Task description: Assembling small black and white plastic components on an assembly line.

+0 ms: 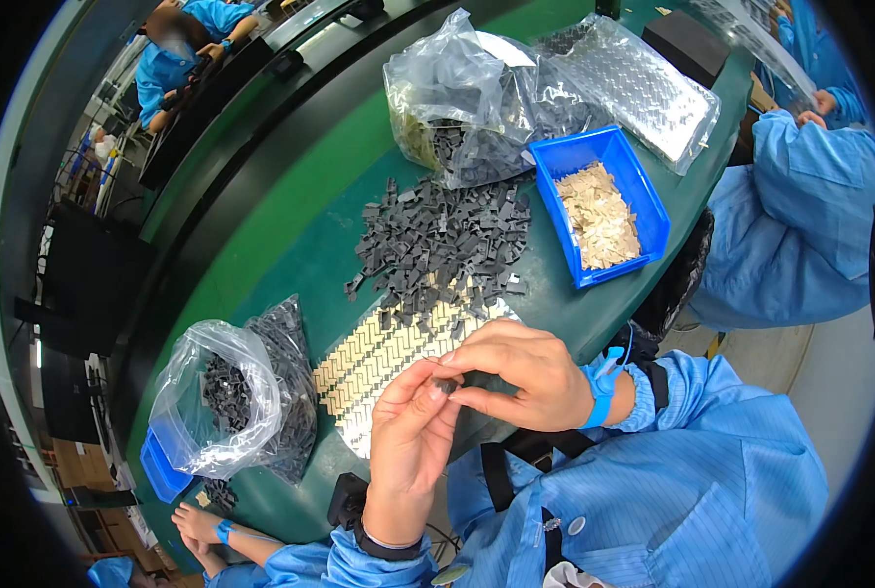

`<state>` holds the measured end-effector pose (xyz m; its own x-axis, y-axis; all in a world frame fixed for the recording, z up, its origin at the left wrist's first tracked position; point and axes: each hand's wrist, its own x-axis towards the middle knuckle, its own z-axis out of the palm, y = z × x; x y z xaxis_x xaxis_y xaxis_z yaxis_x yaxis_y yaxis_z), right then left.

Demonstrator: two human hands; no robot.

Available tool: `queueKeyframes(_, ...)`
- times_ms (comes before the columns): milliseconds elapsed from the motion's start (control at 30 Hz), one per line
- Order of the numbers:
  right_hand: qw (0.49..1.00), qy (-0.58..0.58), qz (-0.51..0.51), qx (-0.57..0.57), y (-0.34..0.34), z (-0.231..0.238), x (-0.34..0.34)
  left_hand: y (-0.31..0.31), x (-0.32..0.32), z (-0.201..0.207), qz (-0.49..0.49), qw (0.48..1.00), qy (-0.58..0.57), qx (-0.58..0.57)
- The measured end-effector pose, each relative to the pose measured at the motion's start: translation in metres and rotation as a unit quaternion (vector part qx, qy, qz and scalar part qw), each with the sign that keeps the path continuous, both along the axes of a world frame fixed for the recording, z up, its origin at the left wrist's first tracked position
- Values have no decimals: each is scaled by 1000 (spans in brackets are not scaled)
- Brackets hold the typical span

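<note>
Just in front of my body, both hands meet over the near edge of the green table. My left hand point(416, 436) pinches a small dark plastic piece point(446, 385) between thumb and fingers. From the right, the fingertips of my right hand point(521, 372) close on the same piece, partly hiding it. Beneath and beyond the hands lies a silvery sheet point(359, 436) with rows of flat cream-coloured pieces point(369, 363). A heap of small dark grey plastic parts point(442, 235) spreads behind it, some lying on the sheet's far edge.
A blue bin point(658, 220) of cream pieces stands right of the heap. Clear bags of dark parts lie behind point(457, 98) and left point(295, 402). A wrapped silvery pack point(653, 98) sits far right. Another person's hands point(194, 524) rest lower left; a blue-sleeved person point(800, 216) sits right.
</note>
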<state>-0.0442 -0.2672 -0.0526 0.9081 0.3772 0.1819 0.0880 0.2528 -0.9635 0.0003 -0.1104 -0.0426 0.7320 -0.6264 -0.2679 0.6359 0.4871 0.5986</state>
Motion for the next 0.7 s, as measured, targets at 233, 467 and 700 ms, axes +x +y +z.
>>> queueKeyframes(233, 1000, 22, -1, 12, -9, 4, -6, 5, -21, 12, 24, 988, -61, 141)
queueKeyframes(467, 998, 48, 4, 27, -15, 9, -15, 20, -36, 8, 15, 977, -131, 168)
queueKeyframes(700, 997, 65, 7, 40, -13, 9, -20, 21, -47, 5, -7, 990, -59, 127)
